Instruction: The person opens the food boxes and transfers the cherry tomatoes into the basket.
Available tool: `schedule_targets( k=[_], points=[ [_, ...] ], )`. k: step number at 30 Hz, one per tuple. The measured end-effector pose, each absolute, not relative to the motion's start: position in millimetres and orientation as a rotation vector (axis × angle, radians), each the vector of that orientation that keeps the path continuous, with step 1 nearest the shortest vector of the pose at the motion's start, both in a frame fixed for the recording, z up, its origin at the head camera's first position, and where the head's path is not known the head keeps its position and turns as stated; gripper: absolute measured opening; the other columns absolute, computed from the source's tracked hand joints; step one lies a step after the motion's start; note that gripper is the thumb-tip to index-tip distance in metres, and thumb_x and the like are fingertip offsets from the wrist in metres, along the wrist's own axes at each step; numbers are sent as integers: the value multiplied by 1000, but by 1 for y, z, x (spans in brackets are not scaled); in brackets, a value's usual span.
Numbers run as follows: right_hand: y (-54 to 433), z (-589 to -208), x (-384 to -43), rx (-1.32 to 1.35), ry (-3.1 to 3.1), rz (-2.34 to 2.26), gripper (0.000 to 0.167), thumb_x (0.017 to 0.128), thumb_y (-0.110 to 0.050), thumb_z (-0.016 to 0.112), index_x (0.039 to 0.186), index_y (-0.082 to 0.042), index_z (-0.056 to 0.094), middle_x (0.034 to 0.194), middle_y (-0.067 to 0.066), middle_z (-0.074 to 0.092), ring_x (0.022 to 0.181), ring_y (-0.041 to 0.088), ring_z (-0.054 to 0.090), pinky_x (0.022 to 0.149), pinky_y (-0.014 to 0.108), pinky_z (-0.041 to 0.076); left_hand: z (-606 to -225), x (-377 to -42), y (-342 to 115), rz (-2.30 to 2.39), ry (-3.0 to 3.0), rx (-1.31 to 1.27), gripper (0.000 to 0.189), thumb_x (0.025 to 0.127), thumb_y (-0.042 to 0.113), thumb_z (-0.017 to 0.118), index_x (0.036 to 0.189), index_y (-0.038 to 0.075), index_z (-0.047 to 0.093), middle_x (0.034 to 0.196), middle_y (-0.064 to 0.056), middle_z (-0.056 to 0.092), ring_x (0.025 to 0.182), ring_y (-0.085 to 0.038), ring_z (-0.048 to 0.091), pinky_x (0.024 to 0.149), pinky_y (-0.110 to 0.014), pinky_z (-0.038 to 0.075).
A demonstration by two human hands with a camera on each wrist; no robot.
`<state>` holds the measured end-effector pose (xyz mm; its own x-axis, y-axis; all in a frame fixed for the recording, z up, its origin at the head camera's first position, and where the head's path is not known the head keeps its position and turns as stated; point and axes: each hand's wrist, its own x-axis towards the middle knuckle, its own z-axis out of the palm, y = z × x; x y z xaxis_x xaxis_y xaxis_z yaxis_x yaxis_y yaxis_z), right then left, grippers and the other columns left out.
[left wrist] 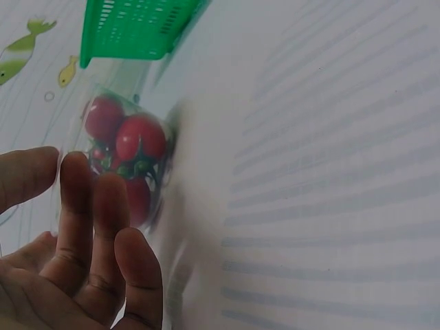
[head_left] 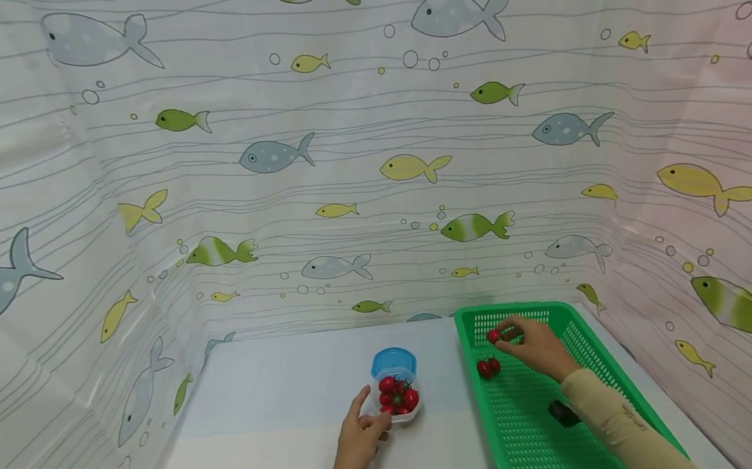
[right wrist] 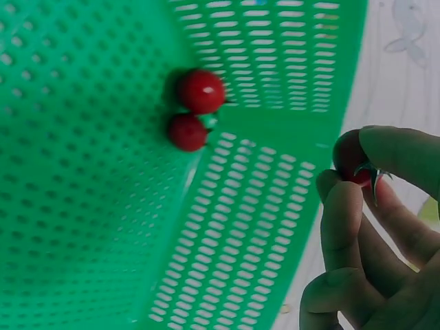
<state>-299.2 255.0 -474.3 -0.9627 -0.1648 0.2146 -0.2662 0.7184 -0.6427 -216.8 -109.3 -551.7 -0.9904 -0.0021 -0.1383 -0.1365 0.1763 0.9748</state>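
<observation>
My right hand [head_left: 537, 347] pinches a cherry tomato [right wrist: 352, 158] with a green stem between thumb and fingertips, above the left side of the green plastic basket [head_left: 487, 432]. Two more red cherry tomatoes [right wrist: 194, 110] lie in the basket, close together by its wall. A small clear container [head_left: 412, 416] full of cherry tomatoes [left wrist: 141, 137] stands on the table, its blue lid [head_left: 393, 362] tipped back behind it. Beside the container, my left hand [head_left: 359, 438] has its fingers loosely spread, fingertips right at its near left side.
A dark, rounded thing [head_left: 564, 413] lies in the basket near my right forearm, partly covered by the sleeve. The white table [head_left: 263, 398] runs back to walls hung with fish-patterned sheeting [head_left: 374, 212]. The basket's raised rim stands to the right of the container.
</observation>
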Motion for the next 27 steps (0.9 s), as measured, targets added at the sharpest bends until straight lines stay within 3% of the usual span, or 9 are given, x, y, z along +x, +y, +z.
schedule_targets(
  k=[10,27],
  points=[
    [269,-499,-305,272,-2857,983,26,89,-22,78,108,-10,67,100,7,73,94,29,69,73,47,54,-554,-217,-109,1945,2323,-177,74,97,23,67,159,7,28,91,-11,72,78,-21,67,60,-32,47],
    [269,-522,-311,213,-3063,827,28,82,-17,83,101,-7,66,91,3,72,79,20,67,66,42,53,-554,-217,-109,1966,2322,-161,73,97,22,67,158,6,29,90,-10,72,76,-21,67,61,-33,48]
  ],
)
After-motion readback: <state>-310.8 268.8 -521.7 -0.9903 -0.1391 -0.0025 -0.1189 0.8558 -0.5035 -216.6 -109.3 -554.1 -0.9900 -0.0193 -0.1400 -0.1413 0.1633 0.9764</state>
